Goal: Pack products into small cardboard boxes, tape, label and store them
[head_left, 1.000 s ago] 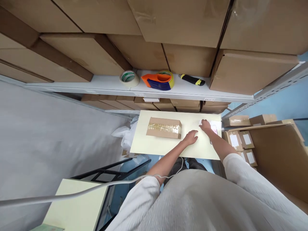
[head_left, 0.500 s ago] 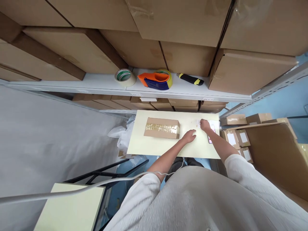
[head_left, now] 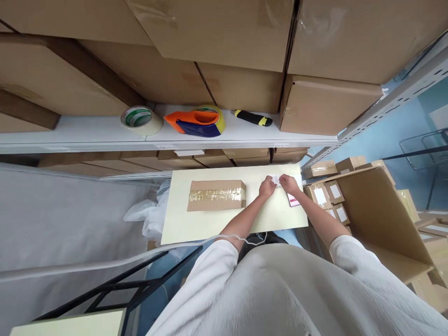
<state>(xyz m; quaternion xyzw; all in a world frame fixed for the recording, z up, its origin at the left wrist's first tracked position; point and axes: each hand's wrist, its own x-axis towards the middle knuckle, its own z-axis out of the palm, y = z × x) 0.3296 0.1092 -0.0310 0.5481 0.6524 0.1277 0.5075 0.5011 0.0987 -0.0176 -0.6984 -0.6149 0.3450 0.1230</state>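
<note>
My left hand (head_left: pixel 268 186) and my right hand (head_left: pixel 288 184) are close together over the right part of the pale tabletop (head_left: pixel 206 226). Between them is a small white paper piece (head_left: pixel 276 179), pinched by the fingers of both; whether it is a sticker I cannot tell. A phone (head_left: pixel 293 199) with a lit screen lies just below my right hand, partly covered by that forearm. More white paper (head_left: pixel 298 179) shows beyond the right hand. Left of my hands rests a closed cardboard box (head_left: pixel 217 196), with shiny clear tape along its top.
On the shelf (head_left: pixel 252 135) above are a tape roll (head_left: pixel 142 120), an orange and blue tape dispenser (head_left: pixel 196 122) and a utility knife (head_left: pixel 252 117), before large cartons. A large open carton (head_left: pixel 381 219) and small labelled boxes (head_left: pixel 320 195) stand right. A white cable (head_left: pixel 140 256) crosses at left.
My left hand has moved right and up to the right hand, closing on the white paper. The view has turned, so the shelf things appear further left.
</note>
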